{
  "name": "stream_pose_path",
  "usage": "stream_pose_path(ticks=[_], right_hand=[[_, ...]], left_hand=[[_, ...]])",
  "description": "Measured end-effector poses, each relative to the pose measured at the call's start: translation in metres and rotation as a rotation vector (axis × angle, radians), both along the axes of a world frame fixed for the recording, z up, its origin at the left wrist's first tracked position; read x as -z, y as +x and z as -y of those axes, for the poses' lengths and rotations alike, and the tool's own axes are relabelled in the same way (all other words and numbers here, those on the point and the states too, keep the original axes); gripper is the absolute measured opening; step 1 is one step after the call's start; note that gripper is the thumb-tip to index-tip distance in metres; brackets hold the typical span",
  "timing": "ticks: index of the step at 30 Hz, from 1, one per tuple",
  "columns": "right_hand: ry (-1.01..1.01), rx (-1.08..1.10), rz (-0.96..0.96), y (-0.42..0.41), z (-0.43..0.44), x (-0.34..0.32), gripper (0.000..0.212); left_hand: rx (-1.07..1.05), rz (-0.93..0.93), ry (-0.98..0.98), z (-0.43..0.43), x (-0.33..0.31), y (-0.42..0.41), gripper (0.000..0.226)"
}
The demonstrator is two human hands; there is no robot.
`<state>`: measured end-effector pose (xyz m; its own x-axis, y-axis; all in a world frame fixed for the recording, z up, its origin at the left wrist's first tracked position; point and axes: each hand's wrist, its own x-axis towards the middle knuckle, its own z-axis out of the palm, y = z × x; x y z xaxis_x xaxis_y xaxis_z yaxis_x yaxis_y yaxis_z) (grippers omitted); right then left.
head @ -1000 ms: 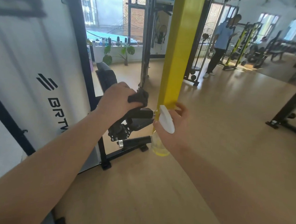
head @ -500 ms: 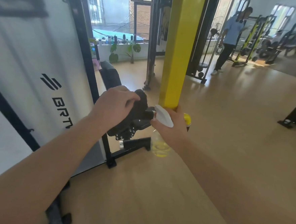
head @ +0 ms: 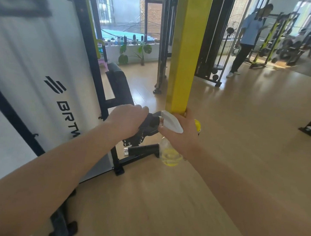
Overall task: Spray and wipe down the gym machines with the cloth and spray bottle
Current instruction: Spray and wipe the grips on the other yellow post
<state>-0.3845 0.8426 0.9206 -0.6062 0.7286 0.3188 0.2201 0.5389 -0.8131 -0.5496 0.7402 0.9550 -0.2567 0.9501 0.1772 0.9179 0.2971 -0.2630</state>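
My right hand point(head: 182, 133) grips a clear spray bottle point(head: 170, 155) with a white trigger head and yellow liquid, held against the lower end of a yellow machine post point(head: 187, 52). My left hand point(head: 127, 120) holds a dark cloth point(head: 151, 120) bunched on the black bracket point(head: 142, 135) at the foot of that post. The cloth is mostly hidden under my fingers. A black handle with a chrome end point(head: 139, 150) sticks out below the bracket.
A white shroud with black lettering point(head: 43, 73) in a black frame stands at my left. A black padded bench point(head: 119, 84) lies behind the bracket. A person in a blue shirt point(head: 248, 37) stands by racks at the back right. Wooden floor point(head: 242, 124) spreads right.
My left hand with the cloth slid down and right over the bracket toward the spray bottle. The view shifted slightly, and my right hand stayed at the post.
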Motion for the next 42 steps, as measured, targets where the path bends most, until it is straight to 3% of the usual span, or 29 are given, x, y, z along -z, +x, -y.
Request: stream_pose_path(ticks=[1, 5, 8, 11, 15, 18, 23, 26, 29, 33, 38, 42], right_hand=[[-0.024, -0.002, -0.047, 0.001, 0.0, -0.004, 0.021], [-0.043, 0.0, -0.086, 0.0, -0.002, -0.011, 0.041], [-0.012, -0.003, -0.046, -0.006, -0.001, -0.009, 0.018], [-0.038, 0.008, -0.036, -0.006, -0.008, -0.005, 0.017], [0.074, 0.004, 0.018, -0.007, -0.015, 0.001, 0.012], [0.135, 0.018, 0.077, -0.013, -0.011, 0.005, 0.051], [0.137, 0.006, 0.053, -0.01, -0.018, 0.008, 0.041], [0.091, -0.06, 0.047, -0.006, -0.023, 0.007, 0.02], [-0.002, -0.088, -0.04, -0.001, -0.034, 0.006, 0.029], [-0.163, -0.113, -0.055, -0.006, -0.04, 0.013, 0.031], [-0.095, -0.099, -0.079, -0.009, -0.044, 0.015, 0.017], [-0.033, -0.186, -0.072, 0.0, -0.045, 0.003, 0.022]], left_hand=[[-0.025, -0.014, 0.009, -0.005, 0.0, 0.004, 0.036], [-0.083, -0.092, -0.043, -0.024, -0.005, 0.005, 0.035], [-0.056, -0.093, -0.126, -0.038, -0.009, 0.013, 0.042], [-0.028, -0.044, -0.137, -0.052, -0.006, 0.026, 0.036], [0.005, -0.074, -0.063, -0.051, 0.0, 0.02, 0.033], [0.01, -0.038, 0.005, -0.041, 0.005, 0.006, 0.036], [-0.138, -0.014, 0.035, -0.006, 0.008, -0.028, 0.042], [-0.25, 0.017, 0.011, 0.014, 0.003, -0.044, 0.038], [-0.318, 0.107, -0.036, 0.013, -0.006, -0.047, 0.032], [-0.233, 0.087, -0.098, -0.009, -0.008, -0.031, 0.028], [-0.115, -0.041, -0.054, -0.048, -0.005, 0.0, 0.026], [-0.054, -0.091, 0.023, -0.059, 0.004, 0.009, 0.025]])
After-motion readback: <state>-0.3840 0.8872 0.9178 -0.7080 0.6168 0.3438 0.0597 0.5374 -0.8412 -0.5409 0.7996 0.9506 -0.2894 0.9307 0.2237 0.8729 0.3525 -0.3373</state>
